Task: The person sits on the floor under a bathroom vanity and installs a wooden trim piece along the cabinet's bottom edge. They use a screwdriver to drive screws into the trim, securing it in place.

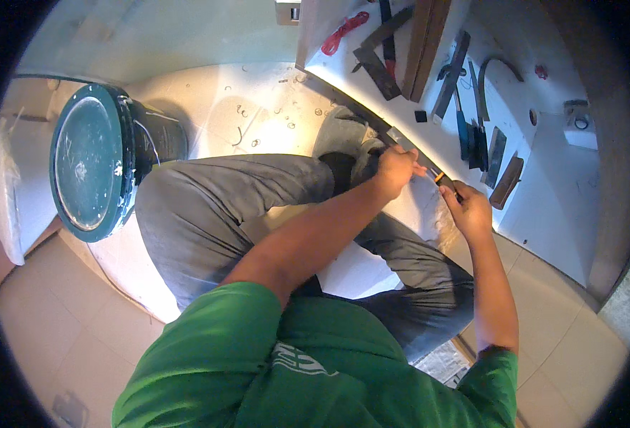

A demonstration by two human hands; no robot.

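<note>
My right hand (470, 207) is closed round a hand tool with a black-and-orange handle (442, 178), held at the front edge of a white cabinet. The tool's thin tip points toward my left hand (397, 171), and its exact kind is unclear. My left hand's fingers are bent together close to that tip. What they pinch, if anything, is hidden. Just beyond the left knuckles, a flat grey strip (399, 137) lies along the cabinet edge. Both hands are above my bent legs (208, 207), beside my shoe (340, 132).
A dark green lidded bucket (90, 162) stands at the left. Inside the cabinet (550, 200) lie a red cord (345, 33), dark flat bars (452, 75), blue-and-black tools (463, 135) and a wooden block (506, 183). Small curled scraps (256, 143) litter the floor ahead.
</note>
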